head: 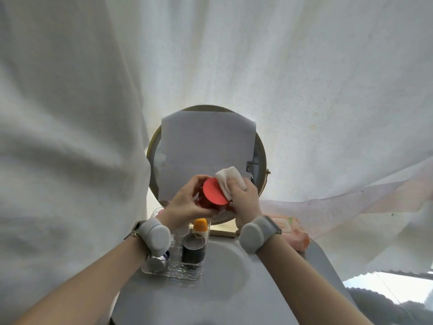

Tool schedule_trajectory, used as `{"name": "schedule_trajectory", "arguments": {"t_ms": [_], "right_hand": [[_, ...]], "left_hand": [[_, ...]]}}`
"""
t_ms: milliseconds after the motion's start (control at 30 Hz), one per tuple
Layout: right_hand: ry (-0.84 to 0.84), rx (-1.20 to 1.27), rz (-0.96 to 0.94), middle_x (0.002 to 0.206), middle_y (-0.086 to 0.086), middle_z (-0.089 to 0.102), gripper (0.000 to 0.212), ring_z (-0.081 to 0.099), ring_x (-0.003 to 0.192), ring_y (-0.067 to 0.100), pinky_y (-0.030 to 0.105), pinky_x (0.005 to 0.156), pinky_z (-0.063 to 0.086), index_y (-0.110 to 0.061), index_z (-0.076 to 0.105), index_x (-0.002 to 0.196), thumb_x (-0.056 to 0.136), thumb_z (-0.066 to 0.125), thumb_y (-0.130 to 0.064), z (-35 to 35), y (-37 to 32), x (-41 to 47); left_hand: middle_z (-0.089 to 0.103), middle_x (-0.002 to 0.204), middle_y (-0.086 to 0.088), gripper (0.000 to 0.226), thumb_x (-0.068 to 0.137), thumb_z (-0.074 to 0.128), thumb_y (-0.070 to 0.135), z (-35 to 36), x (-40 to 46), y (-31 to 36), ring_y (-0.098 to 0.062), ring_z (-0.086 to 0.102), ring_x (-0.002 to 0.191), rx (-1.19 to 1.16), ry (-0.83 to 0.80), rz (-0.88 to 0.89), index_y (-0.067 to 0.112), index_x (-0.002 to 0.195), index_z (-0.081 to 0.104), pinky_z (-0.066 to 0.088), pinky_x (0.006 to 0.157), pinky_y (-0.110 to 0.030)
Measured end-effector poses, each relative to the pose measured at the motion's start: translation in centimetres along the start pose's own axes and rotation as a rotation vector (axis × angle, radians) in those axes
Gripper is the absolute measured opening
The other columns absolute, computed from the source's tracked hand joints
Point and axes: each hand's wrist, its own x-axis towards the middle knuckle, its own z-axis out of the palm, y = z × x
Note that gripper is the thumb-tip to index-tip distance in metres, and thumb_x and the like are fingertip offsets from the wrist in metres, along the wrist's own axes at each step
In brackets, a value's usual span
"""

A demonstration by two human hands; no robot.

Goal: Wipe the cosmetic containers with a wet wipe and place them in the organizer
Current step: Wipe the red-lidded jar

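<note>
While the grey table (222,289) nearest the person carries a clear organizer (178,272) already holding a dark jar (193,252), an orange-capped bottle (200,227) and a silver-lidded container (156,263), one piece is not yet stowed. Just above it, the left hand (185,202) grips a red jar (214,192) by its body, and the right hand (243,198) pinches a wet wipe (228,181) against the lid's edge. Wiping seems midway; placing remains. A wipe pack (290,231) lies right, a round mirror (206,160) behind.
</note>
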Motion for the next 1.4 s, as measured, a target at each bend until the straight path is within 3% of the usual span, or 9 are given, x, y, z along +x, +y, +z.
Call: {"name": "schedule_trajectory", "arguments": {"t_ms": [200,333,567,700,833,933,1167,1300,1400], "right_hand": [[-0.516,0.285,0.065,0.086,0.010,0.058,0.015,0.057,0.083,0.024,0.043,0.081,0.046,-0.008,0.062,0.094,0.094,0.054,-0.021,-2.4,-0.7,-0.4],[-0.406,-0.174,-0.185,0.086,0.015,0.060,0.021,0.059,0.079,0.025,0.033,0.068,0.052,-0.002,0.058,0.087,0.080,0.073,-0.014,-1.6,-0.6,-1.1],[-0.106,-0.234,-0.327,0.083,0.014,0.059,0.022,0.058,0.076,0.025,0.037,0.066,0.050,-0.001,0.053,0.092,0.090,0.063,-0.021,-1.7,0.6,-1.2],[-0.051,0.164,-0.064,0.089,0.013,0.058,0.025,0.060,0.080,0.022,0.028,0.059,0.053,-0.002,0.059,0.101,0.094,0.056,-0.026,-2.6,1.7,-1.0],[-0.494,0.621,0.148,0.103,0.008,0.070,0.026,0.066,0.099,0.022,0.037,0.089,0.055,-0.013,0.075,0.095,0.087,0.057,-0.030,-4.1,2.2,-1.5],[-0.625,0.656,0.177,0.125,0.021,0.061,0.047,0.060,0.117,0.031,0.045,0.095,0.052,-0.002,0.061,0.119,0.086,0.057,-0.034,-3.6,2.2,-2.2],[-0.435,0.636,0.287,0.127,0.027,0.056,0.061,0.057,0.113,0.040,0.051,0.089,0.052,0.003,0.046,0.134,0.087,0.055,-0.035,-2.3,1.2,-2.4],[-0.414,0.708,0.494,0.094,0.020,0.069,0.036,0.070,0.081,0.032,0.046,0.069,0.060,0.005,0.061,0.105,0.091,0.055,-0.028,-2.1,0.4,-2.2],[-0.417,0.820,0.658,0.096,0.033,0.066,0.030,0.067,0.085,0.043,0.049,0.062,0.059,0.018,0.058,0.102,0.092,0.048,-0.009,-2.4,0.8,-2.5]], "left_hand": [[0.062,0.116,0.001,0.077,0.060,0.088,0.008,-0.9,0.2,0.1,-0.011,0.059,0.109,0.016,-0.026,-0.017,0.025,0.123,0.047,0.052,0.092,-0.028],[0.061,0.110,0.003,0.079,0.060,0.087,0.004,-0.4,0.3,0.2,-0.003,0.062,0.098,0.041,-0.050,-0.016,0.025,0.123,0.045,0.051,0.078,-0.016],[0.064,0.112,0.001,0.077,0.062,0.085,0.003,0.2,-0.7,-0.1,-0.013,0.062,0.107,-0.040,-0.108,-0.054,0.027,0.126,0.050,0.052,0.087,-0.024],[0.062,0.112,0.001,0.079,0.062,0.084,-0.001,0.3,-1.3,0.7,-0.003,0.063,0.099,-0.073,-0.089,-0.057,0.020,0.129,0.047,0.050,0.082,-0.016],[0.062,0.111,-0.002,0.078,0.063,0.083,-0.003,0.6,-1.6,1.6,-0.006,0.065,0.096,-0.146,-0.065,-0.064,0.017,0.129,0.047,0.052,0.083,-0.020],[0.059,0.113,-0.009,0.078,0.060,0.084,0.003,0.9,-1.7,2.0,-0.019,0.064,0.099,-0.221,-0.041,-0.089,0.015,0.127,0.046,0.054,0.085,-0.029],[0.054,0.117,-0.006,0.074,0.068,0.075,-0.011,0.3,-1.7,2.5,-0.014,0.061,0.101,-0.219,-0.164,-0.067,0.014,0.129,0.043,0.053,0.086,-0.026],[0.056,0.124,-0.004,0.077,0.067,0.076,-0.009,-0.1,-1.8,2.3,-0.016,0.057,0.113,-0.252,-0.253,-0.049,0.014,0.133,0.044,0.048,0.096,-0.028],[0.055,0.132,-0.011,0.075,0.070,0.075,-0.002,-0.4,-1.5,2.4,-0.029,0.055,0.120,-0.319,-0.322,-0.061,0.018,0.135,0.044,0.047,0.100,-0.038]]}}
